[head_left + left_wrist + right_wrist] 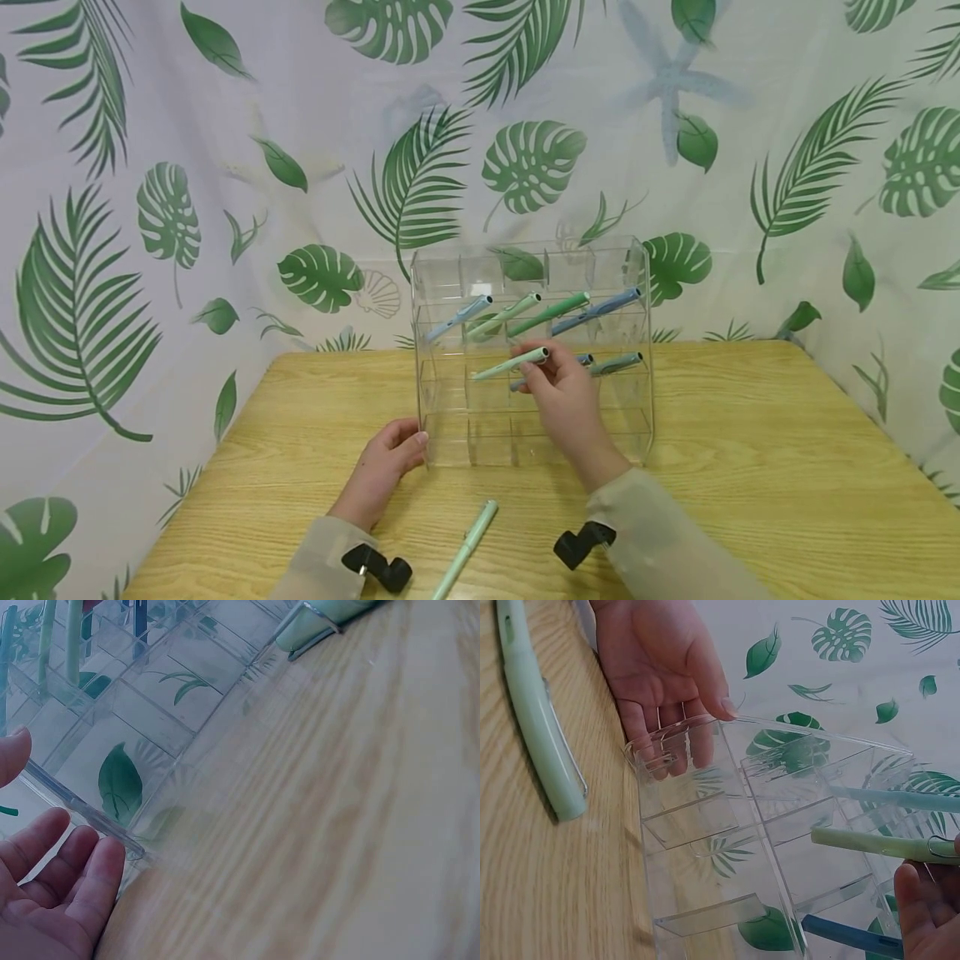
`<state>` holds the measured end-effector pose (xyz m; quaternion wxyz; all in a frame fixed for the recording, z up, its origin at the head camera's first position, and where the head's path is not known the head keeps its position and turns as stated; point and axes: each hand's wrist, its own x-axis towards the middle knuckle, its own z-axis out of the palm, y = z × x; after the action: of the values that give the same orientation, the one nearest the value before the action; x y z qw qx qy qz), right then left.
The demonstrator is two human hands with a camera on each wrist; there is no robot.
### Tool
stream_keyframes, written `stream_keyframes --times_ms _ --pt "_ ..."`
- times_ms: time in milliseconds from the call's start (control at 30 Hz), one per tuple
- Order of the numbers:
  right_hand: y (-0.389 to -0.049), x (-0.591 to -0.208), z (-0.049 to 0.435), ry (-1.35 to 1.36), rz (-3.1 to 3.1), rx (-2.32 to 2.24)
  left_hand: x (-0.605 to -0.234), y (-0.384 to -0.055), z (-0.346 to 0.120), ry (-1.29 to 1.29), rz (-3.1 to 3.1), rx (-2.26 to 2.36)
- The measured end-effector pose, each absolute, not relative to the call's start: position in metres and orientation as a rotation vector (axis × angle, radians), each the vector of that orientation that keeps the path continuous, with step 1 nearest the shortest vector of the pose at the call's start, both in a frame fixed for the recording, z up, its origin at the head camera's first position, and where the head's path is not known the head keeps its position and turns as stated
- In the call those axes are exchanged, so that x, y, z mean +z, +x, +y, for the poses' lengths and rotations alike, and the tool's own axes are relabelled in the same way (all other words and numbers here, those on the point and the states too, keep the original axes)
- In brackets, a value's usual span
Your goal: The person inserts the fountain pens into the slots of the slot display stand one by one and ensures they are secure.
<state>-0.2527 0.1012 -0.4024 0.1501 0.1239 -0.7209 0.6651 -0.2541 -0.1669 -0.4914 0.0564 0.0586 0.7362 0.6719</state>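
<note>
A clear acrylic pen rack [447, 423] with stepped compartments stands on the table. At its lower left side my left hand [388, 460] holds the side wall, with the thumb at the front edge and the fingers along the outer face. My right hand [564, 398] pinches a light green pen [506, 365] near its capped end, in front of the middle tier. That pen slants, capped end up and to the right. Beyond the right hand, a dark blue pen [851, 936] and a grey-green pen [617, 364] lie in the same tier, the blue one partly hidden.
The tier above holds a light blue pen [459, 318], a pale green pen [502, 317], a green pen [550, 314] and a blue pen [596, 312]. Another light green pen [468, 548] lies on the wooden table [750, 467] between the forearms. A leaf-print cloth [300, 100] hangs behind.
</note>
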Motion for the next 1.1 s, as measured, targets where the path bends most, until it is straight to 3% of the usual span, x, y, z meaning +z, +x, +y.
stream_keyframes --times_ms 1100 --pt "-0.264 -0.407 0.090 0.411 -2.259 1.699 -0.493 -0.254 -0.168 0.185 2.237 2.037"
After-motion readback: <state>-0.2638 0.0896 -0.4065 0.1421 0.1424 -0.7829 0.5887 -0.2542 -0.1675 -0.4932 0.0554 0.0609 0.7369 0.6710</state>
